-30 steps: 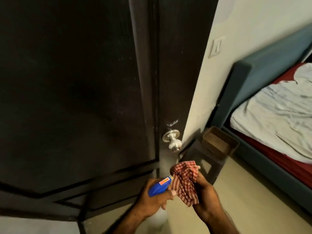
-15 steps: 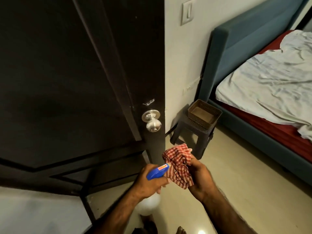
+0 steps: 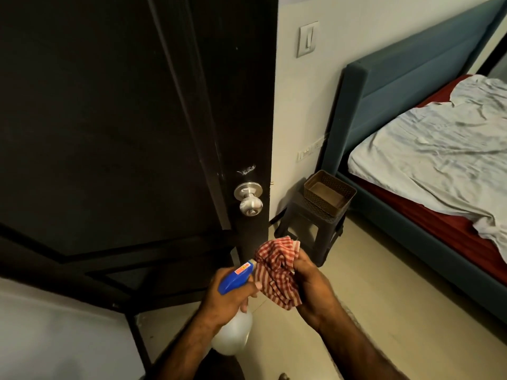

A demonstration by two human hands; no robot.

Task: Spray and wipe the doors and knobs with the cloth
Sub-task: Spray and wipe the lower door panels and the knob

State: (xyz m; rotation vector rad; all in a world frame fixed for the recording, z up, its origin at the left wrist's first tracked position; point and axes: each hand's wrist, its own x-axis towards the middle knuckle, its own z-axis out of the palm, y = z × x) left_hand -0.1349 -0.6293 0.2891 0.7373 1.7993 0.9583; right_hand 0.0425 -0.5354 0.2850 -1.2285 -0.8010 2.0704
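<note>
A dark wooden door (image 3: 118, 119) fills the left of the view, with a silver round knob (image 3: 250, 204) near its right edge and a pale smear just above the knob. My left hand (image 3: 227, 294) grips a spray bottle (image 3: 236, 275) with a blue trigger head and a white body, nozzle pointing at the cloth. My right hand (image 3: 310, 286) holds a bunched red-and-white checked cloth (image 3: 277, 270) right against the nozzle. Both hands are below and to the right of the knob, apart from the door.
A dark plastic stool (image 3: 310, 229) with a brown basket (image 3: 327, 193) on it stands by the wall, right of the door edge. A blue bed frame (image 3: 397, 86) with a rumpled grey sheet (image 3: 428, 149) fills the right. A wall switch (image 3: 307, 39) sits above. Beige floor lies below.
The view has swung right and pulled back, so the door and knob sit further left and higher. My hands keep the bottle and cloth pressed together.
</note>
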